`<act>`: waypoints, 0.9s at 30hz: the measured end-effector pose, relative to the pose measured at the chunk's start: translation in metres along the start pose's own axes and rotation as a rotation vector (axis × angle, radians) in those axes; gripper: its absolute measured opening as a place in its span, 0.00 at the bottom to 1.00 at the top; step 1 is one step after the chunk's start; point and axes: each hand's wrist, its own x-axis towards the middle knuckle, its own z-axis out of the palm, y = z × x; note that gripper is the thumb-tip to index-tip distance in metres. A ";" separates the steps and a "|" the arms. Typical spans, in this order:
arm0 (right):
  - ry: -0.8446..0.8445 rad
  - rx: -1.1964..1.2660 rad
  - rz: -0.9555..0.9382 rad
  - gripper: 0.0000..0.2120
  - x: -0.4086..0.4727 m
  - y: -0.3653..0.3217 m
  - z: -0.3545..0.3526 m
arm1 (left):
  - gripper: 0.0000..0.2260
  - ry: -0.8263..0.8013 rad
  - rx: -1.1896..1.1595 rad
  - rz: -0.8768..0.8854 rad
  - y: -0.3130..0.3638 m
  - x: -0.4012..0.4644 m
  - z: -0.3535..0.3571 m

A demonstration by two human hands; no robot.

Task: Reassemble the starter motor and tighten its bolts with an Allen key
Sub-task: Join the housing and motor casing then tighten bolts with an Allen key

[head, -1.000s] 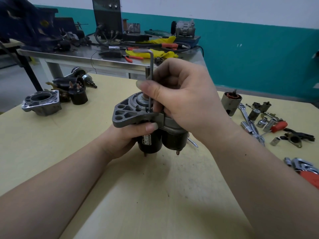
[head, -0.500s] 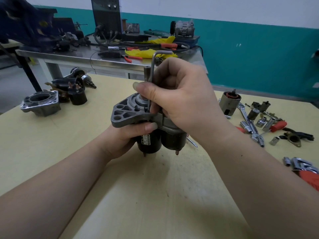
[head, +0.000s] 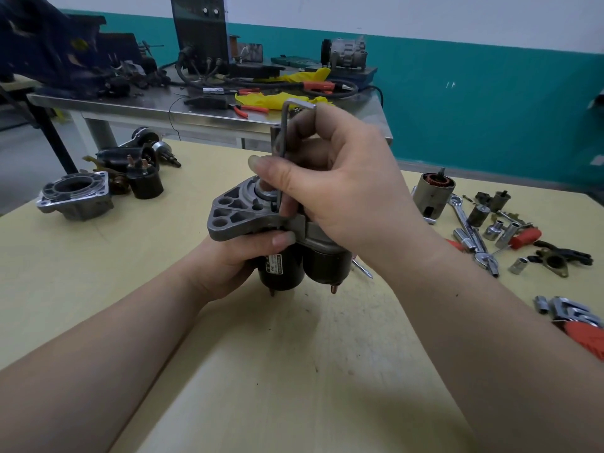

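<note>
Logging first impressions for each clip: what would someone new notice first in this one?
The eye goes to the centre of the yellow table, where the left hand holds a starter motor upright. The right hand grips an Allen key standing upright, its tip down at the motor's grey housing. Next comes the scatter of sockets and wrenches to the right, and a loose grey housing at far left.
</note>
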 end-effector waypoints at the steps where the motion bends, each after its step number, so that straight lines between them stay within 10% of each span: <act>1: -0.032 0.025 0.007 0.08 0.000 0.000 -0.001 | 0.22 -0.004 0.000 0.001 0.000 0.000 0.000; 27: -0.004 0.041 0.031 0.10 0.001 -0.001 -0.001 | 0.22 -0.020 -0.020 -0.008 0.002 0.000 -0.001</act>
